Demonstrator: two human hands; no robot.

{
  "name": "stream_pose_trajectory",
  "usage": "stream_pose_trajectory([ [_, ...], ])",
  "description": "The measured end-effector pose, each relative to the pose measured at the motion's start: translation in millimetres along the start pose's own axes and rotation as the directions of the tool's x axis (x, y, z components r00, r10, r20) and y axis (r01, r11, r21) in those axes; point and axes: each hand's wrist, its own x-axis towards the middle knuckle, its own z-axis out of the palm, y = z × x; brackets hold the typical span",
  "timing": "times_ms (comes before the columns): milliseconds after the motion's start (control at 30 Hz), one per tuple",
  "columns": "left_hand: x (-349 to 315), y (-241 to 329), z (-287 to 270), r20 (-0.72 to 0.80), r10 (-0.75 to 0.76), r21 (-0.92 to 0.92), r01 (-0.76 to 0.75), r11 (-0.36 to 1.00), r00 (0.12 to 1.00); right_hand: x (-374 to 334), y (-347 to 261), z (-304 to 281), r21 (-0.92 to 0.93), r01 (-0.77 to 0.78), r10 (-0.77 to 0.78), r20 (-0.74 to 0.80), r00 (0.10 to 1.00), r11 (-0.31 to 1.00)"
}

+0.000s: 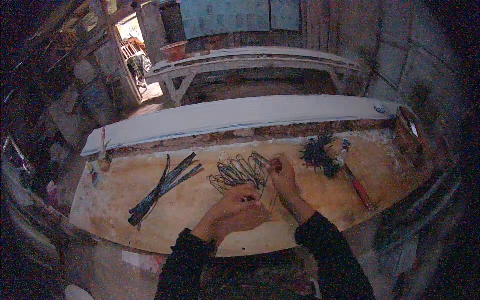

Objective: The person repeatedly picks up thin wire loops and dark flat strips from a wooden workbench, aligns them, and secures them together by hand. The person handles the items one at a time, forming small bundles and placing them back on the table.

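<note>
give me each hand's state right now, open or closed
Left hand: fingers curled near the dark looped strands; any hold cannot be told.
Right hand: fingers bent beside them; any hold cannot be told.

Wooden tabletop (107,195), dark strips (164,186) at left, looped strands (239,170) mid-table, dark tangle (317,154), red-handled tool (359,189) right

Strips (163,186) lie left of wire loops (235,172) on the table (115,182), a tuft (319,155) and handled tool (359,189) right, a second table (260,51) behind
</note>
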Motion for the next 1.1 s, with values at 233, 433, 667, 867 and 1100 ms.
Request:
stream_pose_trajectory([
  [233, 7, -12, -5, -0.081, 0.074, 0.146, -0.061, 0.987, 0.994, -7, 7, -4, -0.181, 0.279, -0.302, -0.115, 0.946, 0.943],
  [433, -7, 35, 1, -0.45, -0.268, -0.467, 0.031, 0.884, 0.852, -13, -22, -1, 0.026, 0.141, -0.138, -0.09, 0.986, 0.99],
  [667, 2, 50, -11, -0.646, -0.328, -0.544, -0.114, 0.831, 0.69, -41, -6, 19, 0.284, 0.375, -0.47, 0.51, 0.721, 0.883],
  [867, -1, 58, -16, -0.69, -0.246, -0.428, -0.109, 0.897, 0.68, -65, -58, 8, 0.217, -0.398, 0.132, 0.715, 0.686, 0.892],
  [1100, 1, 41, -11, -0.696, -0.155, -0.42, -0.223, 0.88, 0.701, -59, -33, 16, 0.344, -0.064, -0.224, 0.73, 0.646, 0.937],
])
